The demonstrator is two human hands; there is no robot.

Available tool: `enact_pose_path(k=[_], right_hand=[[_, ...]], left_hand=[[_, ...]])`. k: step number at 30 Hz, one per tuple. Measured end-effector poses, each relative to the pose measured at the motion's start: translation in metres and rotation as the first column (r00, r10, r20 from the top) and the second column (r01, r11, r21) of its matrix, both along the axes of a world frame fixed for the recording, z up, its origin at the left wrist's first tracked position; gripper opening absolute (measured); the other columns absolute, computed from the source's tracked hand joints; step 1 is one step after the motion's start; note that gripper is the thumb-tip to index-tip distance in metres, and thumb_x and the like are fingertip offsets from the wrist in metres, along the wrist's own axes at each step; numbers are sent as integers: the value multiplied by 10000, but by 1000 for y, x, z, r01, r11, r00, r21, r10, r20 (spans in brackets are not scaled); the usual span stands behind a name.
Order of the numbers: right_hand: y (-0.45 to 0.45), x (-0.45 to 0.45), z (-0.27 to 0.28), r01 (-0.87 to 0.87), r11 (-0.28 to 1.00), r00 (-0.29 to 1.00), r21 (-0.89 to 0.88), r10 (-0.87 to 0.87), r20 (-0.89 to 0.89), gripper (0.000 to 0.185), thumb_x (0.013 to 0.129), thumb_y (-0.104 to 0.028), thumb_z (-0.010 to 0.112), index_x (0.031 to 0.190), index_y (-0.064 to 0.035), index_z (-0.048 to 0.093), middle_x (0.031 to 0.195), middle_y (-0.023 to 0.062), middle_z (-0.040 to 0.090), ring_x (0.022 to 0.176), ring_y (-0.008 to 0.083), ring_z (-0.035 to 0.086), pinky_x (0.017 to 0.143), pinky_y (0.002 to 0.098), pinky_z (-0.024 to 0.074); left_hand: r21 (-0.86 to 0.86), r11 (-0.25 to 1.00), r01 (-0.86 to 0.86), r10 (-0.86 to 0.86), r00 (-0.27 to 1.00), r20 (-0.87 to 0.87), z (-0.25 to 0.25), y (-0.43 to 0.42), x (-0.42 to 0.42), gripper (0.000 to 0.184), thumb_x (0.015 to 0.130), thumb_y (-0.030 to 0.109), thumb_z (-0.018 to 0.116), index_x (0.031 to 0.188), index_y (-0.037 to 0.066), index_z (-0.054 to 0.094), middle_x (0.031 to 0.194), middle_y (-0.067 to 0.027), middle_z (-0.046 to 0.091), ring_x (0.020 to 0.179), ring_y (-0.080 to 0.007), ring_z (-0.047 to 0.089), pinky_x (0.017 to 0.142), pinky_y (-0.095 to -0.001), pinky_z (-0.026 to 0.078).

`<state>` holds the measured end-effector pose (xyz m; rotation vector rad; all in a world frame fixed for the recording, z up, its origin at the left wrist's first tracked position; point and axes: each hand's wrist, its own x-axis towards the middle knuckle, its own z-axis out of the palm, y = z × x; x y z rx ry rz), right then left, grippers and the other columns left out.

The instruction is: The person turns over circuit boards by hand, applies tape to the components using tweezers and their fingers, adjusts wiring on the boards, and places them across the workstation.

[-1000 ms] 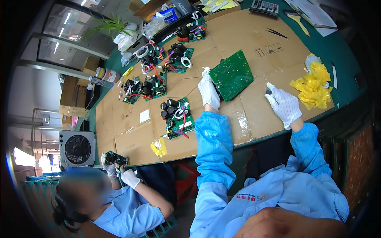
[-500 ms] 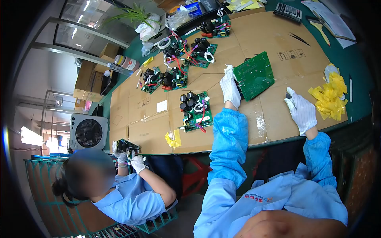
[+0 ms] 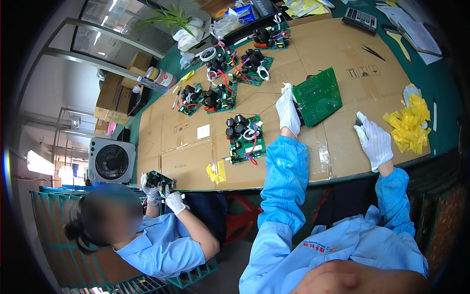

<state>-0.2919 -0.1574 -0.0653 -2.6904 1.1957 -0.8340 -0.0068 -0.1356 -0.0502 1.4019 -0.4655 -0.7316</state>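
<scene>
My left hand (image 3: 288,111), in a white glove, grips a green circuit board (image 3: 318,98) by its left edge. The board is tilted, its solder side facing me, and its components are mostly hidden behind it. My gloved right hand (image 3: 374,142) is closed over the cardboard, to the right of the board. A small dark thing shows between its thumb and fingers, too little of it visible to name. Close to that hand lies a pile of crumpled yellow tape pieces (image 3: 409,122). Another circuit board (image 3: 246,139), with black capacitors and a white cable loop, lies left of my left hand.
Several populated boards (image 3: 219,95) lie farther back on the cardboard sheet (image 3: 183,164). Tweezers (image 3: 373,53), a brush (image 3: 399,45) and a calculator (image 3: 360,19) are at the back right. At left, a co-worker's gloved hands (image 3: 164,191) hold a board near a fan (image 3: 111,161).
The view has shifted slightly. My left hand still holds the board in much the same tilted pose, and my right hand stays beside the yellow pile.
</scene>
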Motion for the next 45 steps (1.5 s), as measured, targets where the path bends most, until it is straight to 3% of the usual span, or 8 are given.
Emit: enact_pose_path(k=[9,14,27,30,32,36,39,45], right_hand=[[2,0,5,14,998,1000,55,-12,-25,393,957,-269,622,1320,-121,585,938,93,701,782,278,675,670,374,541],[2,1,5,32,997,998,69,-28,-50,386,968,-288,606,1320,-132,586,960,98,708,803,283,682,682,376,547],[4,-1,3,20,1000,999,13,-20,-25,393,953,-314,622,1304,-140,597,849,79,678,723,269,664,622,384,535],[-3,3,-1,28,1000,1000,10,-28,0,389,957,-310,616,1304,-135,597,858,83,682,726,274,664,627,391,534],[-1,1,-2,0,1000,999,-17,1,38,386,959,-310,613,1302,-134,599,867,89,685,729,277,665,633,396,534],[0,1,0,-13,1000,998,-3,13,55,383,958,-309,615,1296,-131,599,893,98,689,751,282,671,643,393,537],[1,0,5,33,997,998,63,-30,-54,377,960,-300,614,1291,-121,597,907,96,690,764,284,672,654,392,539],[2,2,-4,-10,1000,999,26,9,53,376,962,-307,607,1291,-125,594,916,85,693,780,281,677,670,400,541]], left_hand=[[-31,999,18,-18,1000,13,-2,0,2,423,1034,365,500,1009,-24,665,877,-42,630,812,-115,514,756,-294,432],[-77,997,9,9,973,233,-6,-1,0,420,1041,381,475,923,13,641,779,-19,574,726,-105,469,662,-296,399],[-45,997,66,-56,979,198,-16,-2,1,436,1029,391,500,884,2,634,743,-18,579,688,-112,468,623,-313,401],[102,995,11,0,995,-103,3,-7,-2,461,1029,393,492,936,-36,633,805,-56,636,721,-155,469,680,-357,428],[58,995,77,-93,923,373,-4,-1,3,464,1031,389,486,928,-40,626,780,-88,614,714,-165,470,675,-370,430],[28,1000,12,-21,949,314,0,-1,-6,382,1045,285,394,884,-20,557,783,-221,604,706,-317,566,660,-427,410],[51,999,-16,-3,936,351,0,-1,-5,504,1034,425,467,854,-22,615,706,-102,570,663,-179,448,622,-397,400],[12,997,-76,47,725,687,-27,-9,3,478,1056,379,428,812,6,602,670,-163,527,615,-203,494,600,-413,408]])
